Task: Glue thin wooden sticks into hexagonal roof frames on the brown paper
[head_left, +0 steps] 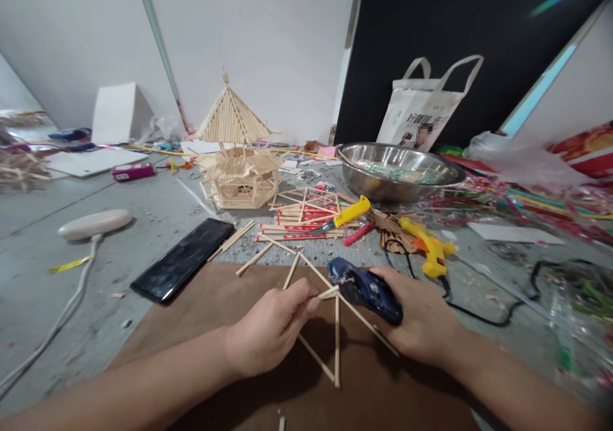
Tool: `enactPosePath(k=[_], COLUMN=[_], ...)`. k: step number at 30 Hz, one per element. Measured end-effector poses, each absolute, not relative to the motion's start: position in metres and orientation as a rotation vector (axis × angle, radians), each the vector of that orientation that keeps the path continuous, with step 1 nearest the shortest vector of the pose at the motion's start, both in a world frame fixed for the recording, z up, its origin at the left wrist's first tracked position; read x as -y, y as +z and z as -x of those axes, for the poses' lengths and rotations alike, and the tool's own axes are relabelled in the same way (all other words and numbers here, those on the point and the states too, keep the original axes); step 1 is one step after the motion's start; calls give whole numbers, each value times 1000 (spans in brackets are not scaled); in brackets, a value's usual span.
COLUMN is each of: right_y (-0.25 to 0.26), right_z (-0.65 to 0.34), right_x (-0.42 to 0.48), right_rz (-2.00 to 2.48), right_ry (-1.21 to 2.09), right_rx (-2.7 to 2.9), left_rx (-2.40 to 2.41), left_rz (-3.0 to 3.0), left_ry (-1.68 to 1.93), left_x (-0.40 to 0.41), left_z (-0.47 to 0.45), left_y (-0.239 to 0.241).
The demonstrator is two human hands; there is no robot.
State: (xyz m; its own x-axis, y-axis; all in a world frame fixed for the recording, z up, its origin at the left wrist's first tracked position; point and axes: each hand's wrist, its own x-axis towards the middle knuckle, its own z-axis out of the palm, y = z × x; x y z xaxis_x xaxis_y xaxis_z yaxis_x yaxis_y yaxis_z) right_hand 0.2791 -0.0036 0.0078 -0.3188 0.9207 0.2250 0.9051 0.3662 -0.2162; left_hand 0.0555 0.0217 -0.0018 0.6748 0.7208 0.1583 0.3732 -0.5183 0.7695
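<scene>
My left hand [275,325] is closed in a pinch on a thin wooden stick [329,292], whose end points right. Wrapped in my right hand [416,313] is a dark blue hand cutter [366,289]; its front end is at the tip of that stick, and whether the blades touch it I cannot tell. Under both hands lies a frame of wooden sticks [337,338] joined in triangles, spread over a brown sheet [191,354]. Part of the frame is hidden by my left hand.
Behind stand a wooden-stick pavilion model [239,175] and a steel bowl [402,163]. A phone [182,262] lies left. Nearby are a yellow-handled knife [352,212], red-wrapped sticks [287,230] and a yellow glue gun [433,252] with a black cord. A white bag [407,115] stands behind.
</scene>
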Motion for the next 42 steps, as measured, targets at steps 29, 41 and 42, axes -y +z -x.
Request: enactPosePath(k=[29, 41, 42], right_y=[11, 13, 13], right_z=[-277, -276, -275], right_x=[0, 2, 2], right_rz=[1643, 1655, 1661], right_ry=[35, -27, -32], right_rx=[2323, 2338, 2342], left_rx=[-925, -927, -927], left_rz=[-2130, -2105, -2101], left_ry=[516, 519, 528], left_x=[-23, -23, -23], left_z=[-57, -56, -56], left_y=[0, -3, -3])
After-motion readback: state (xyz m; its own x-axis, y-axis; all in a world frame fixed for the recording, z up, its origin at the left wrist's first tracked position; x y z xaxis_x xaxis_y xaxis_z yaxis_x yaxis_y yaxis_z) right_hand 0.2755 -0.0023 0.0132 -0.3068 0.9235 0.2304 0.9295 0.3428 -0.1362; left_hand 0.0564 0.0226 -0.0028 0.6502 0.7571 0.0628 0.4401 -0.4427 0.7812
